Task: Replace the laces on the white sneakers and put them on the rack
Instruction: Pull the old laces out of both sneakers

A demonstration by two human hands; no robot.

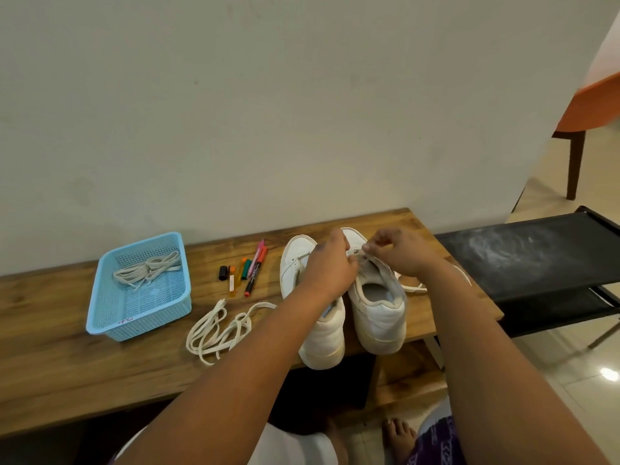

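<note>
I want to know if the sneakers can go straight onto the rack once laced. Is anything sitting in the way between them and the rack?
Nothing visible blocks it. The two white sneakers stand at the right end of the wooden table, and the black rack sits just right of the table. Its top shelf is bare apart from pale dusty smudges.

dim, soft indoor light, perhaps from the right; floor [570,364] glare, wide-angle edge bending

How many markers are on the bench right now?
4, clustered between the basket and the sneakers: a pink marker, a red marker, a green marker and an orange marker. A black cap lies beside them. None look hidden.
</note>
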